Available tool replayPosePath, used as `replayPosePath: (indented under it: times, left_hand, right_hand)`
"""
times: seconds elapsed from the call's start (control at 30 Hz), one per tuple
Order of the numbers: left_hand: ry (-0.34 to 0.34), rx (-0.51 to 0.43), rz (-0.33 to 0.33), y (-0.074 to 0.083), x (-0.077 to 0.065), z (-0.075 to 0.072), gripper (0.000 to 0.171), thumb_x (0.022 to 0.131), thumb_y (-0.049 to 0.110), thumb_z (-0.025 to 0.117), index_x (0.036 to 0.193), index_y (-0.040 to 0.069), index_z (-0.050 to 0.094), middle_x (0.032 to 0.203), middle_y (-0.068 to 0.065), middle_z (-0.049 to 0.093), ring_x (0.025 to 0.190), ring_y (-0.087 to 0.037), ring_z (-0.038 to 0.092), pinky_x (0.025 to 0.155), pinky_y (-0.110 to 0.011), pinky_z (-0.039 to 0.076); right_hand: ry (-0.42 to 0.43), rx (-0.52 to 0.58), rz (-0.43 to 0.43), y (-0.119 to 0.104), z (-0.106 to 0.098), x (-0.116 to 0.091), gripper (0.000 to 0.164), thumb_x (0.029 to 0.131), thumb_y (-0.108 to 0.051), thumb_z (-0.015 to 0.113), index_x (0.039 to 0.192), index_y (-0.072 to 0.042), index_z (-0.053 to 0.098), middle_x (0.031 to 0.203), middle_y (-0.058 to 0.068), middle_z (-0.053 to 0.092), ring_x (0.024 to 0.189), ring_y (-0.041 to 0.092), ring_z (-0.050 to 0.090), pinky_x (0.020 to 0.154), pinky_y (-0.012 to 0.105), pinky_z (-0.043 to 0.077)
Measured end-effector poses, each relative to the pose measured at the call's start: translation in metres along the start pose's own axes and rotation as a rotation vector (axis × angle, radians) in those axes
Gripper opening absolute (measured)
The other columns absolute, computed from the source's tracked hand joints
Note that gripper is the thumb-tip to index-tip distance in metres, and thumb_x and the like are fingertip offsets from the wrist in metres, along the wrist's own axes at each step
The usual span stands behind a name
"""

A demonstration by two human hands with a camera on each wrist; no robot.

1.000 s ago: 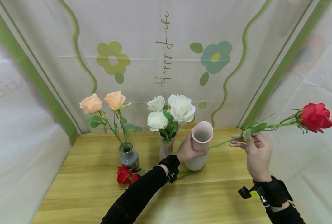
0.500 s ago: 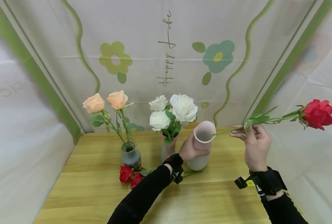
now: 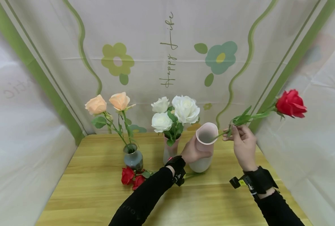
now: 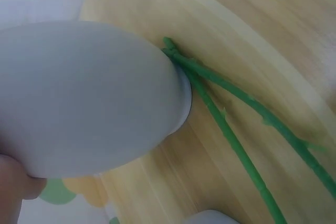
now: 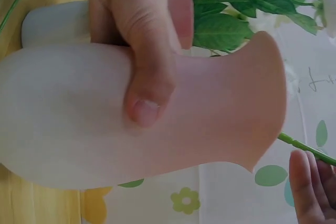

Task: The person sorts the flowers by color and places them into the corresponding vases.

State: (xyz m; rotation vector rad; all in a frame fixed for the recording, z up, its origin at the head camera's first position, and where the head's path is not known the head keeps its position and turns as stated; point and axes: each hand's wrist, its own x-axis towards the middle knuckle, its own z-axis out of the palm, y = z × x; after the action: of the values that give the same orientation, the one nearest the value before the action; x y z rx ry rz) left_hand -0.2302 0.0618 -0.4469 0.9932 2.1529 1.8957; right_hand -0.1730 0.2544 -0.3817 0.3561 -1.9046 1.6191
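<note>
My left hand [image 3: 192, 152] grips the neck of a pink-and-white vase [image 3: 200, 164]; its thumb lies across the front in the right wrist view. The vase tilts slightly, its wide mouth facing up. Beside it on the right, my right hand [image 3: 244, 147] pinches the green stem of a red rose [image 3: 291, 103]. The bloom points up and right, and the stem's lower end is inside the vase mouth. Two more red roses [image 3: 128, 175] lie on the table, partly hidden by the left arm. Their green stems [image 4: 231, 135] reach the vase base in the left wrist view.
White roses [image 3: 185, 109] fill a slimmer pink-and-white vase [image 3: 170, 153] just left of my left hand. Further left, a blue-grey vase [image 3: 133, 160] holds two peach roses [image 3: 119, 101]. The wooden table [image 3: 212, 204] meets a printed cloth backdrop [image 3: 145, 37] behind.
My right hand has moved left, bringing the red rose with it and tilting the bloom more upright. The stem's end has gone from beside the vase into its mouth. The left hand keeps its hold.
</note>
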Motion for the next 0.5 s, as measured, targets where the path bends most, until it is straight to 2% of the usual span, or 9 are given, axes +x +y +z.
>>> replayPosePath:
  times: [0.17, 0.23, 0.27, 0.33, 0.4, 0.47, 0.5]
  left_hand:
    - [-0.013, -0.013, -0.005, -0.003, 0.0, -0.001, 0.091, 0.08, 0.004, 0.082, 0.153, 0.01, 0.028, 0.14, -0.014, 0.049, 0.124, -0.022, 0.051, 0.102, -0.034, 0.041]
    - [-0.011, -0.011, -0.015, -0.002, 0.0, -0.001, 0.091, 0.08, 0.005, 0.083, 0.153, 0.012, 0.029, 0.139, -0.012, 0.05, 0.123, -0.019, 0.051, 0.102, -0.033, 0.041]
    - [-0.01, -0.007, -0.019, -0.002, 0.0, -0.002, 0.091, 0.08, 0.006, 0.083, 0.153, 0.012, 0.029, 0.138, -0.01, 0.05, 0.123, -0.018, 0.051, 0.101, -0.033, 0.041]
    - [-0.01, -0.006, -0.021, -0.002, 0.0, -0.002, 0.092, 0.08, 0.006, 0.083, 0.153, 0.014, 0.028, 0.138, -0.008, 0.05, 0.122, -0.015, 0.051, 0.101, -0.033, 0.042]
    - [-0.014, -0.009, -0.019, -0.003, 0.001, -0.001, 0.093, 0.081, 0.008, 0.083, 0.154, 0.018, 0.026, 0.138, -0.006, 0.05, 0.122, -0.015, 0.051, 0.101, -0.033, 0.042]
    - [-0.022, -0.01, -0.019, -0.008, 0.002, 0.0, 0.096, 0.082, 0.01, 0.082, 0.156, 0.022, 0.023, 0.139, -0.002, 0.049, 0.123, -0.013, 0.05, 0.101, -0.032, 0.042]
    - [-0.02, -0.007, -0.018, -0.014, 0.004, 0.001, 0.096, 0.082, 0.011, 0.082, 0.155, 0.024, 0.023, 0.139, -0.001, 0.049, 0.122, -0.013, 0.05, 0.1, -0.032, 0.043]
  right_hand:
    - [-0.027, -0.173, -0.057, 0.01, 0.008, 0.003, 0.025, 0.104, -0.01, 0.051, 0.121, 0.004, 0.062, 0.105, 0.02, 0.065, 0.076, 0.019, 0.065, 0.065, 0.026, 0.055]
    - [-0.053, -0.225, -0.111, 0.015, 0.01, 0.006, 0.024, 0.104, -0.014, 0.053, 0.119, -0.001, 0.066, 0.105, 0.016, 0.066, 0.078, 0.02, 0.064, 0.069, 0.027, 0.054]
    - [-0.082, -0.212, -0.155, 0.042, 0.005, 0.008, 0.025, 0.104, -0.02, 0.054, 0.119, -0.004, 0.068, 0.107, 0.013, 0.066, 0.083, 0.02, 0.064, 0.074, 0.028, 0.053]
    - [-0.106, -0.259, -0.214, 0.045, 0.007, 0.011, 0.022, 0.102, -0.023, 0.058, 0.113, -0.009, 0.072, 0.102, 0.009, 0.068, 0.086, 0.022, 0.063, 0.077, 0.034, 0.051]
    - [-0.138, -0.338, -0.267, 0.046, 0.009, 0.013, 0.02, 0.1, -0.024, 0.063, 0.107, -0.011, 0.075, 0.097, 0.007, 0.069, 0.092, 0.026, 0.061, 0.079, 0.042, 0.047]
    - [-0.171, -0.399, -0.293, 0.045, 0.01, 0.015, 0.018, 0.096, -0.022, 0.069, 0.104, -0.007, 0.076, 0.097, 0.008, 0.069, 0.096, 0.03, 0.06, 0.079, 0.047, 0.045]
    - [-0.169, -0.462, -0.282, 0.019, 0.017, 0.014, 0.015, 0.093, -0.017, 0.071, 0.1, -0.005, 0.077, 0.095, 0.01, 0.069, 0.094, 0.03, 0.059, 0.077, 0.048, 0.043]
